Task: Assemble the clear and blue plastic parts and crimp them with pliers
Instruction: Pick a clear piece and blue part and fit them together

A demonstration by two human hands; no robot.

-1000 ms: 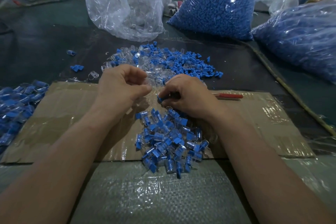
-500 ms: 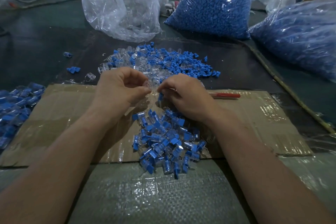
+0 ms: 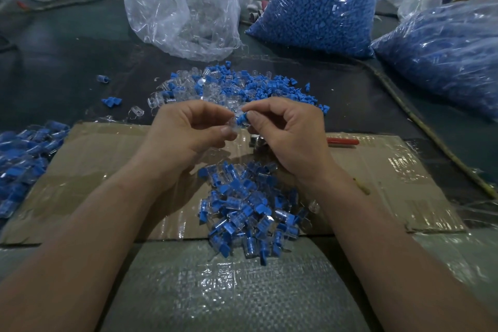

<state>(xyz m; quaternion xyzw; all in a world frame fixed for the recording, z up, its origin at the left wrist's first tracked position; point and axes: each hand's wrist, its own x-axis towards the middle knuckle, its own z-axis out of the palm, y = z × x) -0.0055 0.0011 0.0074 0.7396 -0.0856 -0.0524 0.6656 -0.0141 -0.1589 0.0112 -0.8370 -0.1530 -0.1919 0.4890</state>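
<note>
My left hand (image 3: 186, 132) pinches a small clear plastic part (image 3: 232, 123) between thumb and forefinger. My right hand (image 3: 289, 129) pinches a blue plastic part (image 3: 241, 118), its end against the clear one. Both hands hover above the cardboard sheet (image 3: 94, 164). Behind them lies a loose heap of clear and blue parts (image 3: 237, 86). Below the hands sits a pile of joined pieces (image 3: 250, 207). The red-handled pliers (image 3: 342, 141) lie on the cardboard, mostly hidden by my right hand.
A clear bag (image 3: 183, 5) of clear parts stands at the back. Two bags of blue parts, one (image 3: 318, 0) behind and one (image 3: 444, 54) at right, flank it. More joined pieces (image 3: 24, 153) lie at left. A cord (image 3: 420, 127) runs along the right.
Both hands rose from the cardboard and came together; the right hand now brings a blue part up against the clear part in the left hand.
</note>
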